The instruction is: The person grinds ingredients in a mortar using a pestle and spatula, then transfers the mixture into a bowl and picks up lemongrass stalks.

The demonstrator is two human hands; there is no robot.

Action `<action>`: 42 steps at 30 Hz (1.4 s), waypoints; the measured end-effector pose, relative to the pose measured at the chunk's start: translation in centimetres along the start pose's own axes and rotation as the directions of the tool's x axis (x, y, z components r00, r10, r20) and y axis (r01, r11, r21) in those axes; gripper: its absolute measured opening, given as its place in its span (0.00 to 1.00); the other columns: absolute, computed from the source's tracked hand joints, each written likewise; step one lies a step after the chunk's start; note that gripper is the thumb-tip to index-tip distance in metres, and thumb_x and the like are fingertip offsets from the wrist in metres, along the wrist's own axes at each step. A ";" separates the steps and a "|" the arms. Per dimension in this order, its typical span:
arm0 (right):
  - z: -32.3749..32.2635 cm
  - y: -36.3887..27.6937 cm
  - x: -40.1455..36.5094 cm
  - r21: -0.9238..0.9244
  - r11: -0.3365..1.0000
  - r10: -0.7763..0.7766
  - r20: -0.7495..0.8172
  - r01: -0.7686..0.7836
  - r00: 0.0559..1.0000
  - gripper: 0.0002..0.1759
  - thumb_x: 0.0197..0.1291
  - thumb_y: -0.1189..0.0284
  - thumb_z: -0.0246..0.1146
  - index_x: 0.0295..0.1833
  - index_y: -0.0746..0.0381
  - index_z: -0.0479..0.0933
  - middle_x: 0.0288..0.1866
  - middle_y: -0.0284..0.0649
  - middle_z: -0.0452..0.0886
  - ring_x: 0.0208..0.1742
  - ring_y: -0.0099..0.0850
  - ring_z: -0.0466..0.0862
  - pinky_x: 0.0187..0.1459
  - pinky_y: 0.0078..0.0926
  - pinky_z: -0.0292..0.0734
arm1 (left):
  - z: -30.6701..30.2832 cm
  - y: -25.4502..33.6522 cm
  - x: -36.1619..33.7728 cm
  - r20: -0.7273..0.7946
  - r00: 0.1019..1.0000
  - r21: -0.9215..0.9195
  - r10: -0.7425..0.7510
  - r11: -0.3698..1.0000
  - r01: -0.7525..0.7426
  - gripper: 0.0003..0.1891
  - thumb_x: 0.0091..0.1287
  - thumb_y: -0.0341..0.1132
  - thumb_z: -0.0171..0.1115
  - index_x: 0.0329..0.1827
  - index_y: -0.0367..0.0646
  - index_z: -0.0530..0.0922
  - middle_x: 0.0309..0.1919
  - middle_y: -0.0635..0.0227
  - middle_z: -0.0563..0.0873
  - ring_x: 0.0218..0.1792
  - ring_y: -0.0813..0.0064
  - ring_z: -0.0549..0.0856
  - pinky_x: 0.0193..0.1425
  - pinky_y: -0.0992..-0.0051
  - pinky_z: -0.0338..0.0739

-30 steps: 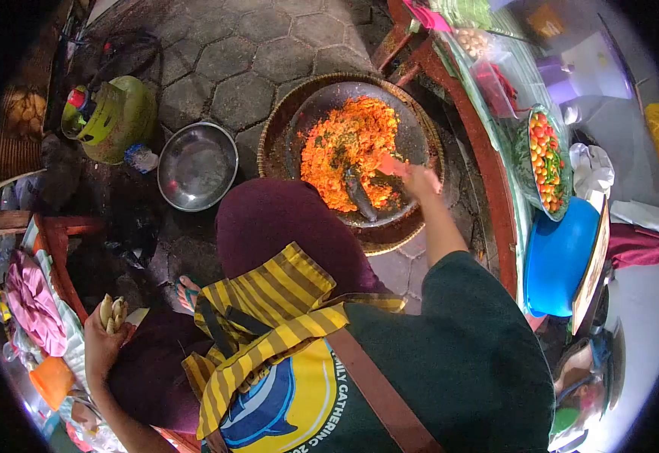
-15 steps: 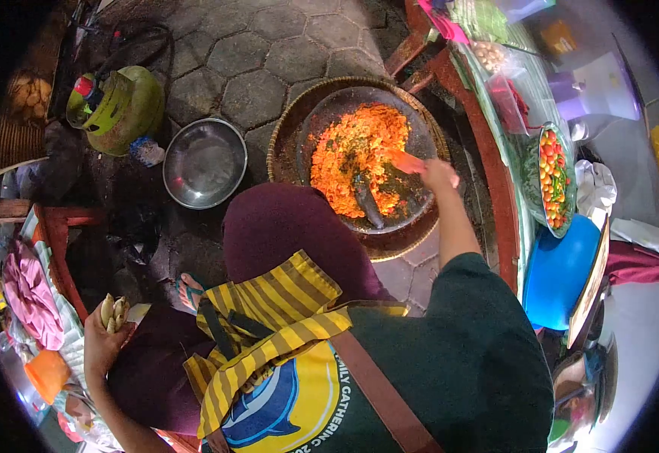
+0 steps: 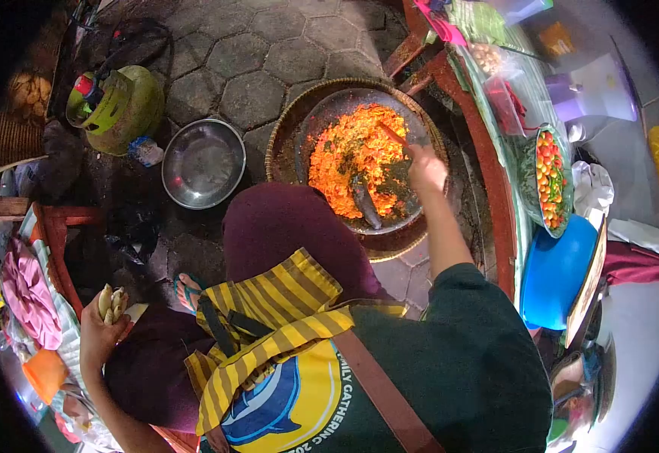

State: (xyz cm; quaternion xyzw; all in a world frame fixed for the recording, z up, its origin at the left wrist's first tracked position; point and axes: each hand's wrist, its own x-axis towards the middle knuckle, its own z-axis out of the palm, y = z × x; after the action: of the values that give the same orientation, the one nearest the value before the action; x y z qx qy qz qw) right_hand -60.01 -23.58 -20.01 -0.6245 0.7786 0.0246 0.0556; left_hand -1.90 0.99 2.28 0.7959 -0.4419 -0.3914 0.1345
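My right hand (image 3: 427, 169) is closed round a red spatula (image 3: 394, 135), whose blade lies over an orange shredded mash (image 3: 335, 167). The mash fills much of a dark, wide stone mortar (image 3: 317, 109), with green bits in its middle. A dark pestle (image 3: 365, 204) rests in the mash on the near side. Under the mortar is a round woven tray (image 3: 273, 157). Away to the lower left, my left hand (image 3: 98, 337) grips a small bunch of pale, stubby stalks (image 3: 110, 305) beside my knee.
An empty metal bowl (image 3: 203, 164) sits on the paving left of the tray, near a green gas cylinder (image 3: 118, 113). At right, a red-legged table (image 3: 488, 158) bears a dish of tomatoes and chillies (image 3: 551, 177) and a blue basin (image 3: 560, 272). Pink cloth (image 3: 31, 294) lies at left.
My right hand has moved slightly left and up the picture, and the spatula's blade now points up and left over the mash. My left hand has barely shifted.
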 end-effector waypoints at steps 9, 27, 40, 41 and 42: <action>-3.9 -0.9 -4.3 0.034 0.999 0.012 0.124 -0.016 0.992 0.14 0.59 0.67 0.52 0.49 0.45 0.76 0.39 0.42 0.81 0.42 0.42 0.81 0.42 0.40 0.77 | -0.1 -1.8 -0.9 0.016 1.000 0.026 -0.002 1.000 0.002 0.21 0.45 0.22 0.65 0.45 0.34 0.73 0.34 0.70 0.79 0.34 0.81 0.76 0.41 0.79 0.72; 3.7 -5.3 -15.2 0.423 0.905 -0.264 0.454 0.056 0.851 0.14 0.61 0.67 0.53 0.52 0.47 0.76 0.45 0.45 0.78 0.47 0.45 0.77 0.45 0.36 0.72 | -0.2 -1.9 -2.3 -0.037 0.999 0.070 0.031 0.997 -0.028 0.15 0.49 0.27 0.68 0.38 0.36 0.73 0.30 0.72 0.78 0.31 0.81 0.75 0.38 0.79 0.71; -2.9 -7.1 -8.0 0.604 0.734 -0.157 0.597 -0.311 0.787 0.19 0.61 0.72 0.49 0.58 0.57 0.71 0.20 0.39 0.71 0.14 0.27 0.70 0.15 0.31 0.64 | -0.4 -1.8 -3.1 -0.006 1.000 -0.067 -0.002 0.998 0.002 0.13 0.50 0.26 0.66 0.38 0.37 0.73 0.31 0.71 0.79 0.33 0.80 0.75 0.41 0.79 0.71; -1.3 -5.2 -10.0 0.588 0.793 -0.211 0.510 -0.159 0.834 0.17 0.61 0.68 0.52 0.54 0.57 0.74 0.33 0.41 0.76 0.29 0.33 0.75 0.29 0.32 0.69 | -0.3 -1.8 -3.3 -0.006 1.000 -0.067 -0.012 0.998 0.011 0.13 0.50 0.26 0.66 0.38 0.37 0.73 0.31 0.71 0.79 0.33 0.80 0.75 0.41 0.79 0.71; 0.4 -3.6 -12.2 0.554 0.833 -0.274 0.423 -0.007 0.863 0.16 0.60 0.63 0.55 0.50 0.56 0.77 0.47 0.44 0.81 0.44 0.40 0.81 0.42 0.33 0.74 | -0.3 -1.7 -3.4 -0.003 1.000 -0.064 -0.031 0.997 0.031 0.13 0.50 0.26 0.66 0.38 0.37 0.73 0.31 0.71 0.79 0.33 0.80 0.76 0.40 0.79 0.71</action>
State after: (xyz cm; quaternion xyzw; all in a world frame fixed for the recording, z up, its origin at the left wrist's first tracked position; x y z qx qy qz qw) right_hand -53.89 -12.48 -18.85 -0.6113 0.6671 -0.0426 0.4236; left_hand -1.68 4.70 3.22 0.7987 -0.4163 -0.4058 0.1549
